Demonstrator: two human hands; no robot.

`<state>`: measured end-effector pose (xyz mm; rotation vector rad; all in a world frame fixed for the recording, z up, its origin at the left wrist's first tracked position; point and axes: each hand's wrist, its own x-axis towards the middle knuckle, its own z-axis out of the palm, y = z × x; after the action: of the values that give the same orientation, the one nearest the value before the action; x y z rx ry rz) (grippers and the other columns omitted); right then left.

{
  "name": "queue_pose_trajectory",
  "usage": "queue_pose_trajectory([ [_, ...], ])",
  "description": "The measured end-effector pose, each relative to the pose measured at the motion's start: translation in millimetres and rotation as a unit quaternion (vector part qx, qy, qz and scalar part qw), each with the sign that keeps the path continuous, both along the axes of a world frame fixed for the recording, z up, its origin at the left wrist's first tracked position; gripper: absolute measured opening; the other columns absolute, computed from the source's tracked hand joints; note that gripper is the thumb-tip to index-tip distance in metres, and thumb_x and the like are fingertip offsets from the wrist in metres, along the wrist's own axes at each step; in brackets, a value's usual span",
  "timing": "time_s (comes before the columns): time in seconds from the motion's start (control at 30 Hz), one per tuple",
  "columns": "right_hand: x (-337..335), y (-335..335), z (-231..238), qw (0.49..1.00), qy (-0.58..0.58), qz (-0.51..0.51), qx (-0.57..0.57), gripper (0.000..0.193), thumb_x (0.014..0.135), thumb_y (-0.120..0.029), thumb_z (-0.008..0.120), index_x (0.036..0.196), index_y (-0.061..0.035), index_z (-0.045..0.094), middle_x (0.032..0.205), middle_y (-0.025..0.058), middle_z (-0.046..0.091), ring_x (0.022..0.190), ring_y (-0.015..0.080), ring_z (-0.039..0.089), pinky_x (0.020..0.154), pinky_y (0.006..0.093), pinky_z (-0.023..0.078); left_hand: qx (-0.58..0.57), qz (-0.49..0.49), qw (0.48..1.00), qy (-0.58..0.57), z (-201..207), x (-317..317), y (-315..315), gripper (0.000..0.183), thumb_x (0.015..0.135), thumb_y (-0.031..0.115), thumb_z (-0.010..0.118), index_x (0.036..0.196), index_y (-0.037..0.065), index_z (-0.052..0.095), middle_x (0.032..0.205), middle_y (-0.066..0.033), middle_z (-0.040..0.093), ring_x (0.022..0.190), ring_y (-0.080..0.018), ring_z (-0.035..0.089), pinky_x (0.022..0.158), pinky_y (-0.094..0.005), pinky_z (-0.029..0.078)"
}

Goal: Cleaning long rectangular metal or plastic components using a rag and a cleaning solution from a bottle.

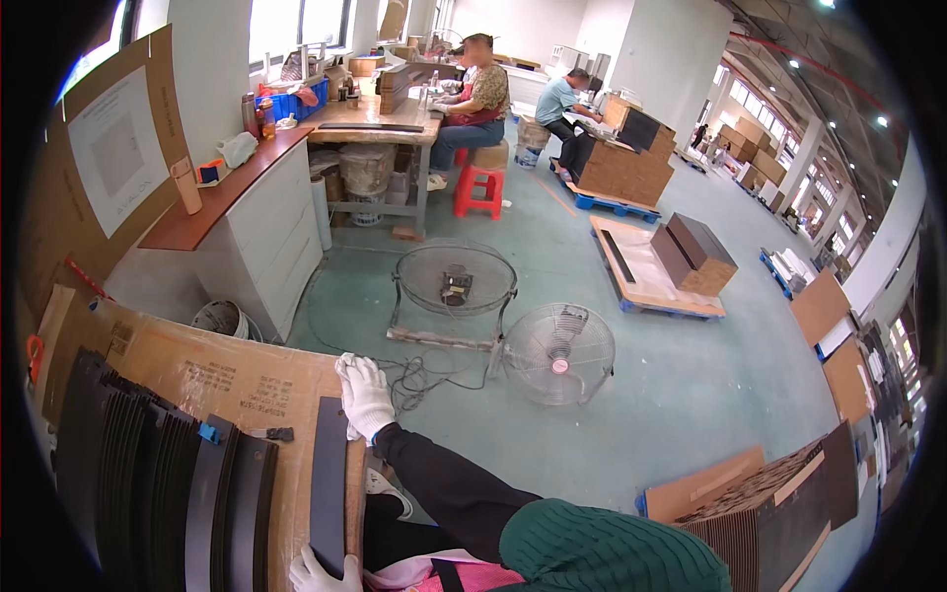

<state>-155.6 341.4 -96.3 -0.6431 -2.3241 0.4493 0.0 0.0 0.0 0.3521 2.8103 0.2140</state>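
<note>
A long, narrow dark grey panel strip [327, 483] lies along the right edge of a cardboard-covered worktable [197, 350]. My left hand [324, 574], in a white knit glove, grips its near end, fingers on one side and thumb on the other. At the strip's far end is my right hand [367, 400], gloved the same way and closed on what looks like a white cloth [353, 431], bunched partly beneath the palm. Left of the strip, several similar dark panels [148, 464] stand in a row. A small brush-like tool [273, 433] and a blue clip [208, 432] are near them.
Two floor fans [456, 281] [559, 355] stand beyond the table, their cables on the floor. A white cabinet [266, 232] is at the left. Stacked panels [760, 523] fill the lower right; a pallet [656, 286] holds more. Other people [483, 94] sit working farther back.
</note>
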Motion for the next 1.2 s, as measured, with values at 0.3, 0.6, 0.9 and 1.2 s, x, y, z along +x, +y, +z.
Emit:
queue_pose_trajectory([
  [0.3,-4.9,0.2,7.6,0.999,0.026,0.033,0.000,0.036,0.103,-0.024,0.053,0.133,-0.0057,0.063,0.133,0.0158,0.063,0.128,0.0371,0.055,0.111,0.0495,0.042,0.154,-0.007,0.972,0.177,4.9,-4.9,-1.3,0.076,0.078,0.045,0.085,0.135,0.001,0.063,0.127,-0.0301,0.064,0.119,-0.0479,0.059,0.104,-0.0550,0.048],
  [0.6,16.3,4.2,7.3,0.999,0.025,0.009,-0.047,0.047,0.105,-0.031,0.052,0.143,-0.0041,0.057,0.144,0.0204,0.057,0.140,0.0400,0.047,0.117,0.0510,0.036,0.167,-0.010,0.973,0.162,14.1,7.4,8.3,0.076,0.076,0.044,0.087,0.134,0.000,0.064,0.130,-0.0289,0.064,0.120,-0.0463,0.060,0.105,-0.0548,0.048],
  [0.9,8.6,4.7,12.0,0.997,-0.043,0.018,-0.062,0.047,0.106,-0.029,0.048,0.146,-0.0042,0.053,0.151,0.0219,0.050,0.146,0.0421,0.040,0.120,0.0525,0.032,0.146,-0.039,0.968,0.200,30.9,16.1,11.6,0.076,0.077,0.044,0.086,0.135,0.000,0.062,0.136,-0.0307,0.059,0.124,-0.0478,0.057,0.106,-0.0545,0.047],
  [1.2,51.2,-26.0,22.0,0.939,-0.268,0.117,0.181,0.051,0.105,-0.019,0.043,0.153,-0.0030,0.044,0.159,0.0219,0.041,0.149,0.0419,0.035,0.128,0.0491,0.027,0.616,-0.179,0.698,0.318,253.2,37.9,51.8,0.064,0.090,0.026,0.078,0.141,-0.006,0.057,0.144,-0.0220,0.058,0.129,-0.0343,0.059,0.106,-0.0455,0.050],
])
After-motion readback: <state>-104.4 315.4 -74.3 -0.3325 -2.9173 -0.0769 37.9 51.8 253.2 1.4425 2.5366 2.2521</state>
